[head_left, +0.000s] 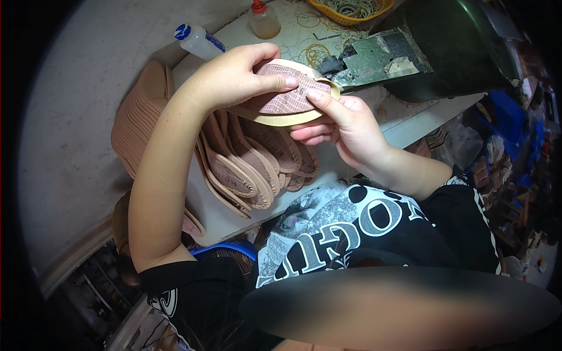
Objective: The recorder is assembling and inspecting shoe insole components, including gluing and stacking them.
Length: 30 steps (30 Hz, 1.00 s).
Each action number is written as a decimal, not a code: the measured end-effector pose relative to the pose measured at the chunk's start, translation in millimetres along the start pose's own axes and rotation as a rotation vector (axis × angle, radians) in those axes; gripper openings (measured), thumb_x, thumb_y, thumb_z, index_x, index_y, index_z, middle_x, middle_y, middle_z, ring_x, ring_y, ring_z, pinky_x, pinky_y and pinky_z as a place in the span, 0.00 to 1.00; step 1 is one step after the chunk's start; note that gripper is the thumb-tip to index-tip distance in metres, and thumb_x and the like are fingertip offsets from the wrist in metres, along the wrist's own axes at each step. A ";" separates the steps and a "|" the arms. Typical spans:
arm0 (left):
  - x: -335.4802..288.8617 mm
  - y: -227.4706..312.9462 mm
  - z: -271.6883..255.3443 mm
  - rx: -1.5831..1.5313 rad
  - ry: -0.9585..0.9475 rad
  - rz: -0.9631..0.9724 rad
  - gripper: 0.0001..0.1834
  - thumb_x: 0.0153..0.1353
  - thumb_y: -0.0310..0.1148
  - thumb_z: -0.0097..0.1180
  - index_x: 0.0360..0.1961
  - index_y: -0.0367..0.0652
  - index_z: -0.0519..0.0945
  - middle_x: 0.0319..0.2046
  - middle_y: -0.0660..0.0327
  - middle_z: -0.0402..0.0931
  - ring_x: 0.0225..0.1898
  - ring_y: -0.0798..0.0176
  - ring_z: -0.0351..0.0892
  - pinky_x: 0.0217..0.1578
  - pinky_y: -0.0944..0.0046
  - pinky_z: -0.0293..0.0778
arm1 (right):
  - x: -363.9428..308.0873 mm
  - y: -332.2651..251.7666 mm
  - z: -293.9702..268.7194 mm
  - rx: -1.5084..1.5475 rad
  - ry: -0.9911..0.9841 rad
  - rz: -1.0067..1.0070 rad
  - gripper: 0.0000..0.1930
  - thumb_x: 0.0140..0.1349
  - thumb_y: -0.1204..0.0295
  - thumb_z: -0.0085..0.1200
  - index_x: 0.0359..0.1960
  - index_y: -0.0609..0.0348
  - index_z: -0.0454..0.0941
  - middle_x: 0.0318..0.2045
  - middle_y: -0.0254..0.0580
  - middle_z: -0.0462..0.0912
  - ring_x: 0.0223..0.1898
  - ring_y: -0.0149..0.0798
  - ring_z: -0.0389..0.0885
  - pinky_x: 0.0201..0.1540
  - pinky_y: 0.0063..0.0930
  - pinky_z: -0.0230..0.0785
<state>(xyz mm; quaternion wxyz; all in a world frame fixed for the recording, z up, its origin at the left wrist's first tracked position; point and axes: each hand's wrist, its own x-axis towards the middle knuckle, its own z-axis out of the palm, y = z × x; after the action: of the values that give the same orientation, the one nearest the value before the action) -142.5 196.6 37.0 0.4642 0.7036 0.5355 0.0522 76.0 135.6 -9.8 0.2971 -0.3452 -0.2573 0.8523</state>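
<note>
Both hands hold one shoe insole (pixel 278 100) above the near part of the table. Its visible underside is reddish-brown with a light grid pattern, and a pale yellow strip runs along its edge. My left hand (pixel 234 76) grips it from the far left, thumb lying on the face and fingers hidden behind. From the right, my right hand (pixel 354 126) pinches the rounded end, with the thumb on top near the edge strip and the fingers curled beneath. Just below the held piece, several pinkish-tan insoles (pixel 257 167) with puckered edges lie fanned together on the table.
A stack of tan insoles (pixel 137 126) leans by the wall on the left. A dark green machine (pixel 453 50) with a worn metal plate (pixel 383 58) stands at the far right. Behind are a white bottle (pixel 199 42), a red-capped bottle (pixel 265 22) and a yellow basket (pixel 351 20) of rubber bands.
</note>
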 end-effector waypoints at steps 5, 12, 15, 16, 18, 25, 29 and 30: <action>-3.6 -3.4 6.1 -0.055 0.047 -0.076 0.23 0.56 0.50 0.64 0.34 0.38 0.76 0.25 0.63 0.74 0.28 0.72 0.70 0.29 0.69 0.67 | 6.1 -3.0 -3.1 -0.032 -0.003 -0.002 0.21 0.67 0.56 0.52 0.46 0.64 0.77 0.37 0.45 0.85 0.34 0.34 0.86 0.34 0.19 0.78; -10.7 6.8 21.0 -0.172 0.107 -0.388 0.26 0.55 0.53 0.64 0.34 0.37 0.79 0.26 0.62 0.78 0.24 0.71 0.75 0.24 0.70 0.70 | 14.7 -12.1 -13.8 -0.141 -0.014 -0.047 0.17 0.65 0.58 0.53 0.42 0.61 0.79 0.34 0.41 0.85 0.31 0.29 0.85 0.34 0.19 0.77; -11.3 12.8 30.5 -0.178 0.125 -0.516 0.30 0.55 0.57 0.62 0.37 0.35 0.81 0.26 0.59 0.80 0.24 0.66 0.78 0.23 0.67 0.74 | 20.3 -10.9 -22.6 -0.218 -0.025 -0.092 0.15 0.65 0.60 0.54 0.42 0.60 0.80 0.34 0.38 0.85 0.31 0.27 0.83 0.34 0.19 0.75; -12.8 17.1 36.3 -0.181 0.134 -0.516 0.30 0.55 0.57 0.62 0.37 0.35 0.81 0.26 0.59 0.80 0.24 0.66 0.78 0.23 0.67 0.74 | 19.4 -11.8 -23.7 -0.225 -0.032 -0.093 0.15 0.65 0.60 0.54 0.42 0.60 0.80 0.34 0.38 0.85 0.31 0.27 0.83 0.34 0.19 0.75; -16.9 25.2 48.8 -0.427 0.197 -0.521 0.31 0.55 0.59 0.60 0.38 0.35 0.82 0.25 0.56 0.80 0.24 0.63 0.80 0.22 0.62 0.78 | 16.9 -14.7 -28.4 -0.277 -0.074 -0.116 0.15 0.63 0.60 0.56 0.42 0.60 0.79 0.34 0.36 0.84 0.30 0.26 0.82 0.35 0.18 0.73; -22.9 26.6 63.1 -0.544 0.166 -0.523 0.36 0.60 0.63 0.51 0.35 0.32 0.81 0.24 0.51 0.81 0.19 0.61 0.81 0.21 0.66 0.80 | 5.5 0.6 -45.6 -0.458 -0.236 0.017 0.19 0.60 0.59 0.61 0.45 0.61 0.79 0.37 0.37 0.84 0.34 0.26 0.82 0.37 0.21 0.75; -31.2 26.6 64.6 -0.580 0.131 -0.464 0.28 0.57 0.57 0.60 0.29 0.36 0.80 0.18 0.59 0.78 0.15 0.68 0.78 0.18 0.70 0.77 | 20.0 -12.0 -54.6 -0.435 -0.236 -0.137 0.16 0.60 0.63 0.61 0.41 0.66 0.81 0.35 0.39 0.84 0.34 0.27 0.81 0.39 0.22 0.75; -32.0 24.0 64.8 -0.566 0.156 -0.430 0.25 0.55 0.54 0.64 0.26 0.38 0.79 0.15 0.62 0.77 0.14 0.71 0.77 0.17 0.72 0.75 | 26.4 -12.9 -53.5 -0.435 -0.235 -0.155 0.17 0.60 0.63 0.62 0.40 0.67 0.81 0.35 0.40 0.84 0.33 0.27 0.81 0.39 0.22 0.75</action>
<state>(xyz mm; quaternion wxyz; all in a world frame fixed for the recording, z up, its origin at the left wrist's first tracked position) -102.1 132.4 31.1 0.5987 0.4124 0.6694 0.1528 104.5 175.0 -46.7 0.2483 -0.2786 -0.4931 0.7858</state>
